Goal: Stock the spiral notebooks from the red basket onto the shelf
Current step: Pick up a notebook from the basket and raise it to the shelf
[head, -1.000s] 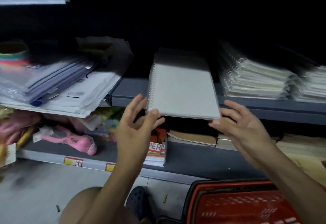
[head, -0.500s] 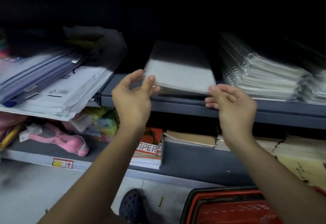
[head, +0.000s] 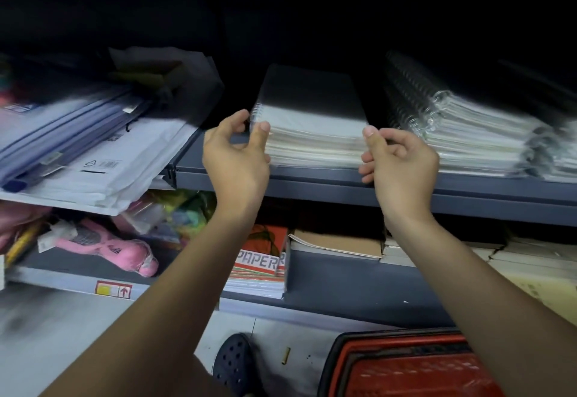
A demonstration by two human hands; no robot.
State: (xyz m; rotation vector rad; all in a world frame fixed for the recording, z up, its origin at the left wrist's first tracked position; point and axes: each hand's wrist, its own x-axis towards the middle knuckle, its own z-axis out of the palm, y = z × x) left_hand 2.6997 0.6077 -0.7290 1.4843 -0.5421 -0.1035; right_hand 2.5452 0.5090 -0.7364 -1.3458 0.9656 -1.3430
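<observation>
One stack of spiral notebooks (head: 312, 134) (grey covers, wrapped), both hands touching.

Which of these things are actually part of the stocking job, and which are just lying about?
Part of the job:
spiral notebook stack
left hand
right hand
upper shelf
red basket

Just lying about:
pink soft toy
white envelopes
orange paper pads
wrapped notebook pile
</observation>
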